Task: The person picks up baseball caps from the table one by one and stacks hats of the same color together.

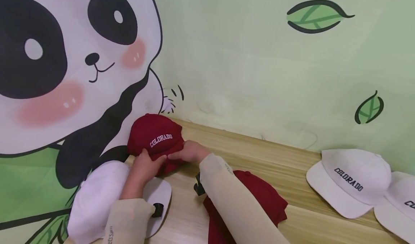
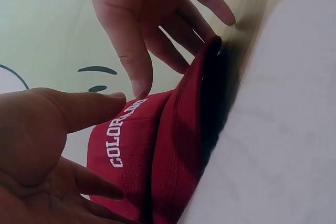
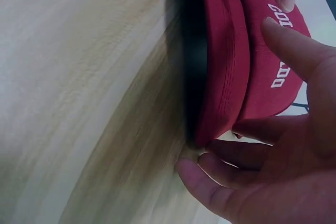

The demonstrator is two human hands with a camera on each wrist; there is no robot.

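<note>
A red baseball cap [image 1: 157, 127] with white COLORADO lettering sits at the back left, against the panda backdrop, its brim toward me. My left hand [image 1: 142, 170] holds its left side, thumb by the lettering. At the opposite side my right hand [image 1: 191, 152] holds the cap, its thumb near the left thumb. In the right wrist view the right fingers [image 3: 236, 153] lie along the brim's edge. The left fingers [image 2: 97, 182] appear beside the crown in the left wrist view. Part of the brim is hidden behind the hands in the head view.
A white cap [image 1: 98, 193] stands just in front, partly under my left forearm. Another red cap [image 1: 266, 197] lies beneath my right forearm. Two white COLORADO caps [image 1: 355, 172] overlap at the right. The wooden table [image 1: 227, 143] meets a printed green backdrop [image 1: 243, 74].
</note>
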